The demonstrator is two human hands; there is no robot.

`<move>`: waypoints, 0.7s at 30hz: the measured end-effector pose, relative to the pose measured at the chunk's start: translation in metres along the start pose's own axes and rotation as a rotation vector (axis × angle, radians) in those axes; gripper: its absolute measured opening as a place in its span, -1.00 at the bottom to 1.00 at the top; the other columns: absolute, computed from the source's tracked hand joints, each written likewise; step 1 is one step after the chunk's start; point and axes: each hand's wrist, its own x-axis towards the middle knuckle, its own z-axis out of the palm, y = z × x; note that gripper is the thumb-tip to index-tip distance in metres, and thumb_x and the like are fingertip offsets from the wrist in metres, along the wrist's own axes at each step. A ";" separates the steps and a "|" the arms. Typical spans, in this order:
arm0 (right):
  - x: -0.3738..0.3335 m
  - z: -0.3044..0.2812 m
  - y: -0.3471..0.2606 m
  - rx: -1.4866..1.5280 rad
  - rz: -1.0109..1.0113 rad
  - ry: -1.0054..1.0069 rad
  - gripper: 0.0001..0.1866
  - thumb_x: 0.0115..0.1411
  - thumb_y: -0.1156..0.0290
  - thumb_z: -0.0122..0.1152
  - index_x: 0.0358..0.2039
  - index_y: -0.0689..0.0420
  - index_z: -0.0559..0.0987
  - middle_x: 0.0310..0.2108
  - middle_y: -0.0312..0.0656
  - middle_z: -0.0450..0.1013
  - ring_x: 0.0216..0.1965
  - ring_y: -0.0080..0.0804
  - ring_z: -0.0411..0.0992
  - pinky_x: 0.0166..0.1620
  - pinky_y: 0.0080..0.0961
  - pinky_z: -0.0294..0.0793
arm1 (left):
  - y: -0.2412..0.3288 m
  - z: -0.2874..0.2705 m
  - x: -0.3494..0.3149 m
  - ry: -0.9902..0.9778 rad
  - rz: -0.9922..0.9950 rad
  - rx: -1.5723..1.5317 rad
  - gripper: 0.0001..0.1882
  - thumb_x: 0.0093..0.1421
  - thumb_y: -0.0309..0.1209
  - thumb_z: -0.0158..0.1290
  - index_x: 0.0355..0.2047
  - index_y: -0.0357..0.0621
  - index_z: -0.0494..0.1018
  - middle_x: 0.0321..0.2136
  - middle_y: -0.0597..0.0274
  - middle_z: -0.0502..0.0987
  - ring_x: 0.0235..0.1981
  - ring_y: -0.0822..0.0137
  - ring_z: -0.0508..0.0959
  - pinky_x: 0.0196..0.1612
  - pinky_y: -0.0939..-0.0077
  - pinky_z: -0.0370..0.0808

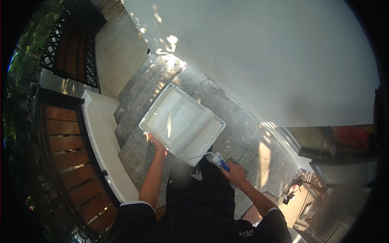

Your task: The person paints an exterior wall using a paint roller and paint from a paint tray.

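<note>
A white paint tray (174,106), with pale paint in its well and smears on its rim, is held out before my body. My left hand (157,145) grips its near left edge, fingers running underneath out of sight. My right hand (236,172) is closed round the blue and white handle of a paint roller (220,161), just off the tray's near right corner. The roller's thin wire frame reaches left over the tray's near edge. Where the roller's head lies I cannot make out against the pale tray.
A large pale wall (259,52) rises on the right above grey paving (139,107). To the left stand a low white wall (103,133) and a fence of brown wooden slats (73,143). A patterned mat (150,162) lies by my feet. Assorted objects stand at the lower right.
</note>
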 end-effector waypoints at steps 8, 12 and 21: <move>0.047 0.030 0.049 0.010 0.124 0.053 -0.65 0.05 0.12 0.12 -0.52 0.18 0.37 -0.71 0.00 0.36 -0.63 0.00 0.39 -0.55 -0.19 0.34 | -0.082 -0.001 0.096 0.029 -0.169 -0.004 -0.18 0.11 0.28 -0.51 0.19 -0.05 -0.02 0.13 0.16 0.13 0.14 0.14 0.15 0.14 0.29 0.12; 0.074 0.075 0.101 0.068 0.213 0.093 -0.67 0.05 0.15 0.13 -0.53 0.18 0.36 -0.73 -0.02 0.35 -0.66 -0.02 0.39 -0.57 -0.23 0.34 | -0.147 0.003 0.145 -0.249 -0.350 -0.182 -0.14 0.08 0.34 -0.54 0.20 -0.01 -0.05 0.16 0.17 0.09 0.15 0.14 0.13 0.15 0.28 0.12; 0.150 0.207 0.214 0.120 0.462 0.146 -0.68 0.05 0.19 0.14 -0.54 0.21 0.37 -0.73 0.01 0.35 -0.63 0.00 0.39 -0.56 -0.24 0.33 | -0.306 -0.015 0.287 -0.196 -0.311 0.277 -0.19 0.12 0.29 -0.54 0.21 -0.01 -0.07 0.16 0.16 0.07 0.14 0.15 0.14 0.13 0.30 0.15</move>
